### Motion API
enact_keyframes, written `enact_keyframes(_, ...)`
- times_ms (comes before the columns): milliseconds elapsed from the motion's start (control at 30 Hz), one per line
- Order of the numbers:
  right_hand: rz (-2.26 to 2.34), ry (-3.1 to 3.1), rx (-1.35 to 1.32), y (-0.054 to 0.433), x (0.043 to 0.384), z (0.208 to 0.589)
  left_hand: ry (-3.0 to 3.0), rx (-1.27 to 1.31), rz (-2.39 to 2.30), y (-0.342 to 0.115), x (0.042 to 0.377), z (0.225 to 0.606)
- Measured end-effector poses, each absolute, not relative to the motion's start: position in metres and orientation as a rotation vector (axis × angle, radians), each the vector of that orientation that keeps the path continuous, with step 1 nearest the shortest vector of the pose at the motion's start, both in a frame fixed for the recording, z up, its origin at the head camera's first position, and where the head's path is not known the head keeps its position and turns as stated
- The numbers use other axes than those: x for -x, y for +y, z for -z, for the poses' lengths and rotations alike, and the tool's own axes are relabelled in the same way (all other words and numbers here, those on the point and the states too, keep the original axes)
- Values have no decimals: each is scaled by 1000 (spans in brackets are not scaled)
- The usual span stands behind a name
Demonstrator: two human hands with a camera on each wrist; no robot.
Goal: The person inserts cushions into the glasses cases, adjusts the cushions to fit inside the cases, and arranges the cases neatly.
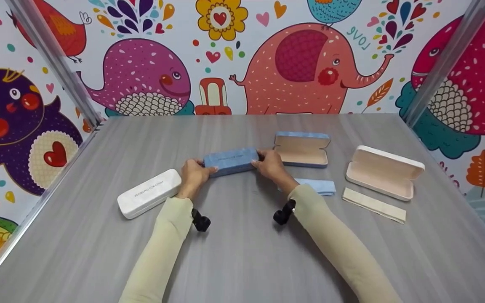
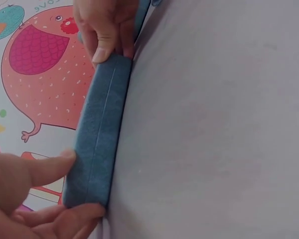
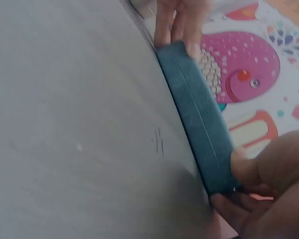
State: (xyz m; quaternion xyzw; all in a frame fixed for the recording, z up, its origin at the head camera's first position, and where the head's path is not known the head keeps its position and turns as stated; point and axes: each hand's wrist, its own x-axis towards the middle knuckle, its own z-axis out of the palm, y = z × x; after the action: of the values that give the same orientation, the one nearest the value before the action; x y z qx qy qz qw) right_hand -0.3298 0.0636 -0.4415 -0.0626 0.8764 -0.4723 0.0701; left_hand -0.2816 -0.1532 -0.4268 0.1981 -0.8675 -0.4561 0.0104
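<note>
A closed blue glasses case [image 1: 230, 161] with faint lettering on its lid lies on the table between both hands. At its left end, my left hand [image 1: 195, 176] grips it, thumb toward the top edge and fingers at the end. My right hand [image 1: 271, 166] holds the opposite end the same way. In the left wrist view the blue case [image 2: 100, 129] shows its long side with a thin seam. The right wrist view shows the case [image 3: 197, 117] with the thumb of my right hand [image 3: 274, 174] on its edge.
Left of the hands lies a closed white glasses case [image 1: 150, 193]. Behind the right hand stands an opened blue case [image 1: 302, 149], with a folded light blue cloth [image 1: 320, 187] before it. Farther right are an opened white case [image 1: 383, 172] and a folded cream cloth [image 1: 374, 205].
</note>
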Motion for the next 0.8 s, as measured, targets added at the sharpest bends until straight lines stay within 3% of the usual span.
enact_keyframes(367,1483,2540,109,66,322,432,-2732,-534,1412,-150,271,423)
enact_keyframes(800,1549,2516,253,87,297,407,-2612,-426,1393,-145,251,410)
